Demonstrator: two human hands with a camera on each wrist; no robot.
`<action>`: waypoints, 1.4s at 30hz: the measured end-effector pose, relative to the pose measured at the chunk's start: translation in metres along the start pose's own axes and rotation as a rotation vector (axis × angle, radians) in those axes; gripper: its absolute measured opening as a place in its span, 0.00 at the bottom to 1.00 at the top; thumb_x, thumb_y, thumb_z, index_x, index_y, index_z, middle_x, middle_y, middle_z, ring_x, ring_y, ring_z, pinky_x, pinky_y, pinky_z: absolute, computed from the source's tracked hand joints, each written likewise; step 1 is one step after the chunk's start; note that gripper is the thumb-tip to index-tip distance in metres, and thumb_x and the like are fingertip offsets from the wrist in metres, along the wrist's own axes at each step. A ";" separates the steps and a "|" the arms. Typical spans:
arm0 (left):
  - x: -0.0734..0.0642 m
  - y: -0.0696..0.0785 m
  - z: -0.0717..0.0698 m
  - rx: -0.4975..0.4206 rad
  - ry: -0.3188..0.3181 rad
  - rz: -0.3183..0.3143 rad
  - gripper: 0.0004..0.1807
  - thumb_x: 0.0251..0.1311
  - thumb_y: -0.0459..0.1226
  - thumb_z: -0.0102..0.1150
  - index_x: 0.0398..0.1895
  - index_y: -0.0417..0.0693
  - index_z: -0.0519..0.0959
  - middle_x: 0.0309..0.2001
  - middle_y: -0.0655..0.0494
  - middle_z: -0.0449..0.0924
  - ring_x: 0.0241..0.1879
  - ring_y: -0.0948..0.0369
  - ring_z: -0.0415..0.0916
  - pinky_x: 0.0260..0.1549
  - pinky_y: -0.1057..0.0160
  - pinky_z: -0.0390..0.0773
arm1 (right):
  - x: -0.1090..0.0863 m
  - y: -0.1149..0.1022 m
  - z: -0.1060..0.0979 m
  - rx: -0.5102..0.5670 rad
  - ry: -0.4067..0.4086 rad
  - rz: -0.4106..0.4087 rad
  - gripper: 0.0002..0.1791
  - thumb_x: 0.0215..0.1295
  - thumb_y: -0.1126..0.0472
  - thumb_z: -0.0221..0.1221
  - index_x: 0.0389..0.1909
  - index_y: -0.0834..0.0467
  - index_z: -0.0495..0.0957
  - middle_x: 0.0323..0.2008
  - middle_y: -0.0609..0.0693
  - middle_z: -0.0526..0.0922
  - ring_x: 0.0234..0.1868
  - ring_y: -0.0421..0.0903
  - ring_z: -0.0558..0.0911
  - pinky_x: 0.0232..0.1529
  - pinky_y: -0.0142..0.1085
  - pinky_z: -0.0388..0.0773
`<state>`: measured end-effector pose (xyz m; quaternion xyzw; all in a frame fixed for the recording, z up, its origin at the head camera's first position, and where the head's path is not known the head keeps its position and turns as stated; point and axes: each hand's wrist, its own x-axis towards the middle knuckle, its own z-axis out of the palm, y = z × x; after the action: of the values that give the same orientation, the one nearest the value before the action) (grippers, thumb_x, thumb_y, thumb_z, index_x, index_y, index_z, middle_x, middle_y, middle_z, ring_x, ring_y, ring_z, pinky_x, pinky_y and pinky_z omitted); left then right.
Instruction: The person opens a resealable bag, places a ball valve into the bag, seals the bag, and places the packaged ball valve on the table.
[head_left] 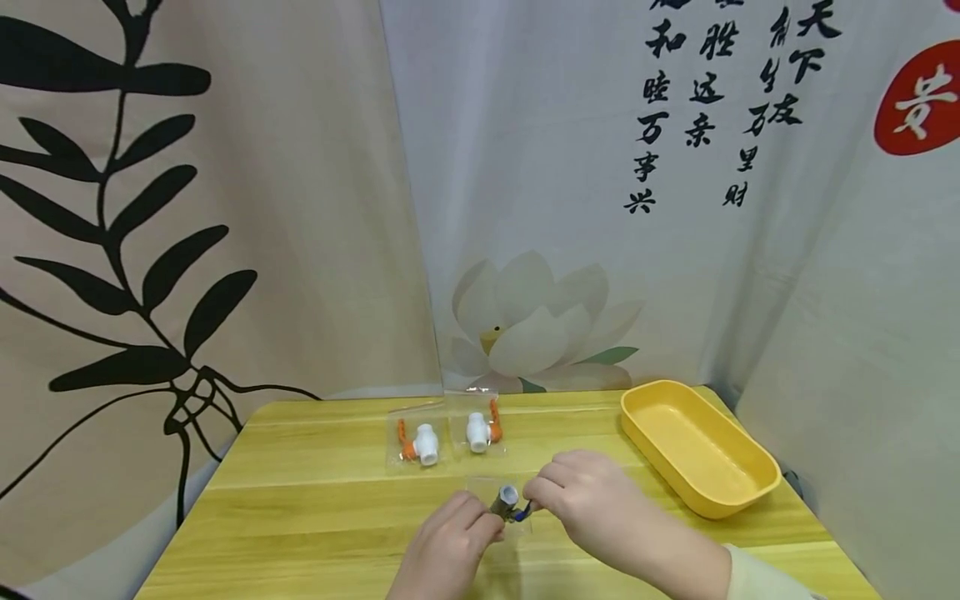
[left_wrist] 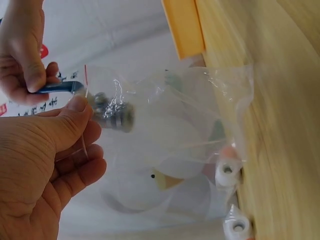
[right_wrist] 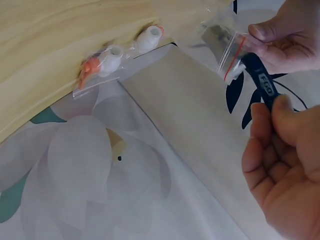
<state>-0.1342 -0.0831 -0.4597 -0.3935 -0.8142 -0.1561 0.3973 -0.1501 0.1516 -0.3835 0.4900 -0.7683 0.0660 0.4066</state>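
A metal ball valve [head_left: 506, 498] with a blue lever handle [right_wrist: 262, 80] is held up over the table. Its body lies within a clear zip bag [left_wrist: 175, 110], near the red-striped mouth, while the lever sticks out past that edge. My left hand [head_left: 453, 542] pinches the bag's mouth between thumb and fingers, beside the valve. From the other side my right hand [head_left: 592, 508] pinches the free end of the blue lever. In the right wrist view, white letters show on the lever [right_wrist: 267, 86]. Reflections on the plastic blur the valve body.
Two white valves with orange handles, the left one [head_left: 427, 446] and the right one [head_left: 477, 433], lie in clear bags at the back of the wooden table [head_left: 300, 500]. A yellow tray [head_left: 765, 479] stands on the right. Printed cloth [head_left: 337, 208] hangs behind the table.
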 end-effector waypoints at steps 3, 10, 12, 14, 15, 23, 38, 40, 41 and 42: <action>0.001 0.001 0.000 0.000 -0.005 0.007 0.05 0.55 0.42 0.73 0.30 0.53 0.85 0.32 0.67 0.80 0.36 0.70 0.75 0.37 0.79 0.76 | 0.003 -0.003 0.003 -0.009 -0.048 -0.020 0.11 0.49 0.55 0.78 0.30 0.48 0.84 0.25 0.37 0.82 0.25 0.35 0.75 0.29 0.22 0.70; 0.003 0.004 0.001 -0.018 -0.002 0.022 0.09 0.51 0.40 0.79 0.30 0.53 0.85 0.33 0.67 0.82 0.37 0.69 0.76 0.39 0.79 0.77 | 0.008 -0.006 0.009 -0.066 -0.136 -0.078 0.17 0.52 0.64 0.76 0.20 0.46 0.77 0.18 0.35 0.75 0.21 0.34 0.64 0.27 0.22 0.54; 0.003 0.004 0.002 -0.018 0.000 0.024 0.09 0.50 0.40 0.79 0.30 0.53 0.85 0.33 0.66 0.81 0.37 0.69 0.76 0.39 0.79 0.77 | 0.010 -0.006 0.011 -0.084 -0.154 -0.092 0.19 0.51 0.65 0.76 0.17 0.45 0.74 0.16 0.34 0.73 0.21 0.34 0.61 0.27 0.23 0.51; 0.004 0.005 0.002 -0.018 0.005 0.028 0.09 0.51 0.40 0.79 0.29 0.52 0.85 0.32 0.66 0.81 0.37 0.69 0.76 0.38 0.79 0.77 | 0.011 -0.006 0.012 -0.100 -0.173 -0.100 0.20 0.49 0.65 0.76 0.16 0.45 0.73 0.16 0.34 0.72 0.21 0.34 0.60 0.27 0.24 0.48; 0.004 0.005 0.003 -0.015 0.008 0.030 0.09 0.52 0.41 0.78 0.29 0.52 0.85 0.32 0.66 0.81 0.37 0.69 0.76 0.38 0.79 0.77 | 0.011 -0.006 0.012 -0.106 -0.184 -0.102 0.21 0.48 0.64 0.76 0.15 0.45 0.72 0.16 0.34 0.72 0.21 0.34 0.60 0.27 0.24 0.47; 0.005 0.008 0.003 -0.032 0.008 0.035 0.10 0.51 0.39 0.80 0.29 0.52 0.84 0.32 0.66 0.81 0.37 0.69 0.76 0.39 0.78 0.77 | 0.010 -0.006 0.013 -0.135 -0.265 -0.098 0.24 0.51 0.63 0.77 0.13 0.44 0.69 0.14 0.34 0.69 0.23 0.35 0.49 0.30 0.27 0.38; 0.009 0.012 0.005 -0.029 0.010 0.067 0.07 0.54 0.38 0.76 0.30 0.53 0.85 0.33 0.66 0.83 0.38 0.68 0.76 0.42 0.76 0.78 | 0.012 -0.010 0.021 -0.120 -0.503 -0.020 0.17 0.57 0.52 0.73 0.14 0.40 0.77 0.13 0.33 0.69 0.17 0.32 0.52 0.22 0.27 0.44; 0.009 0.012 0.005 -0.029 0.015 0.075 0.05 0.55 0.38 0.74 0.30 0.52 0.84 0.32 0.66 0.82 0.38 0.68 0.76 0.42 0.76 0.78 | 0.012 -0.010 0.022 -0.120 -0.538 0.002 0.16 0.58 0.50 0.73 0.15 0.39 0.79 0.13 0.33 0.69 0.17 0.33 0.50 0.21 0.27 0.46; 0.010 0.012 0.005 -0.027 0.018 0.079 0.05 0.56 0.38 0.73 0.30 0.52 0.84 0.32 0.66 0.82 0.38 0.68 0.76 0.42 0.76 0.78 | 0.012 -0.010 0.022 -0.122 -0.553 0.012 0.16 0.58 0.49 0.73 0.15 0.39 0.80 0.13 0.33 0.70 0.18 0.33 0.50 0.20 0.27 0.47; 0.010 0.012 0.005 -0.024 0.023 0.084 0.05 0.55 0.38 0.73 0.30 0.52 0.84 0.32 0.65 0.81 0.38 0.68 0.76 0.42 0.75 0.78 | 0.012 -0.011 0.023 -0.123 -0.566 0.021 0.15 0.58 0.48 0.73 0.15 0.39 0.80 0.13 0.32 0.71 0.18 0.34 0.49 0.19 0.27 0.48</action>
<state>-0.1315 -0.0678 -0.4560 -0.4302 -0.7904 -0.1535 0.4083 -0.1568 0.1261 -0.3934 0.4554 -0.8588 -0.1157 0.2043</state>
